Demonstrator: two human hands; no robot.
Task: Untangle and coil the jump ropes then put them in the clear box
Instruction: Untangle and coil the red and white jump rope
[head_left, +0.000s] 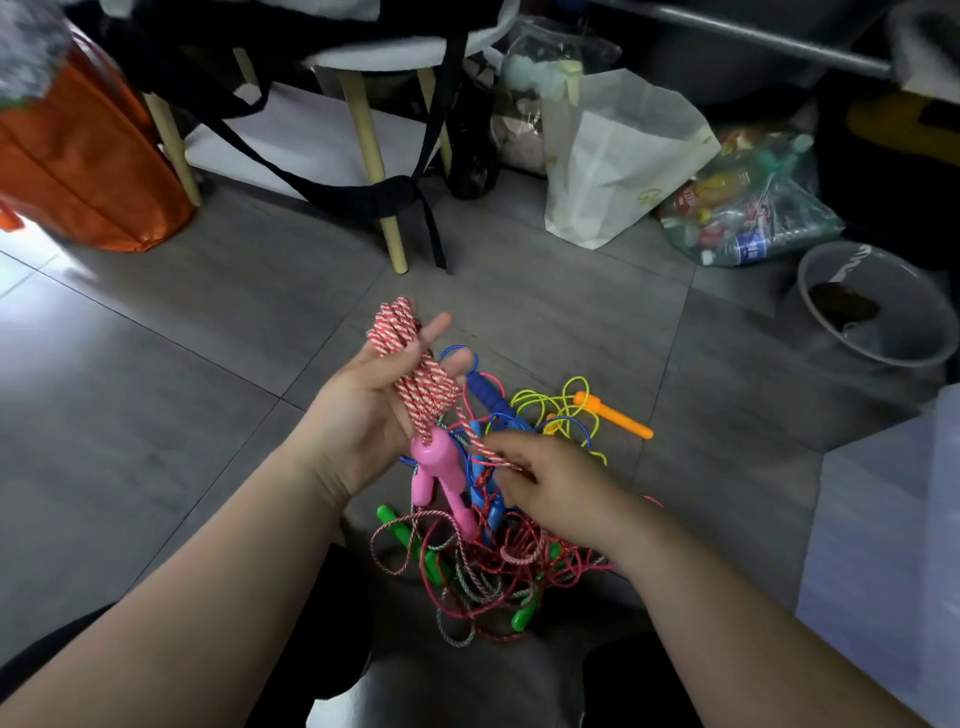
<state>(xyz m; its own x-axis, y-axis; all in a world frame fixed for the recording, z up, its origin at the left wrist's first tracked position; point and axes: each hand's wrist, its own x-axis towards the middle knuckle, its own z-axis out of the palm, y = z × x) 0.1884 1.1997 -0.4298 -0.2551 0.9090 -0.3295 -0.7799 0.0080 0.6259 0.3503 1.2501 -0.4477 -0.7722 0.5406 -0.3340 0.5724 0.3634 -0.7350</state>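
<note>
grey tiled floor (208, 322) fills the view, with an orange bag (78, 171) far left, a white paper bag (613, 156) behind and a grey bucket (878, 306) at the right; a pale translucent shape (883, 519) sits at the right edge, and i cannot tell whether it is the clear box. between the person's knees lies the tangle of jump ropes (493, 561), thin cords of red, blue, yellow and pink crossing each other, with an orange handle (613, 415), a blue handle (488, 397) and a green handle (410, 540) caught in it. the left hand (374, 410) is raised above the heap, palm up, the red and white rope (410, 364) wound in loops over it; its visible fingers look nearly straight, so it carries the coil rather than clenching it, and a pink handle (431, 467) hangs at the heel of the palm. the right hand (550, 483) pinches the free strand of that same rope just beside the coil. coiling looks partly done and nothing is boxed yet. the strand seems to run down into the heap, so a hard pull could cinch a knot or drag other cords up, and loops on such loose fingers could slide off
</note>
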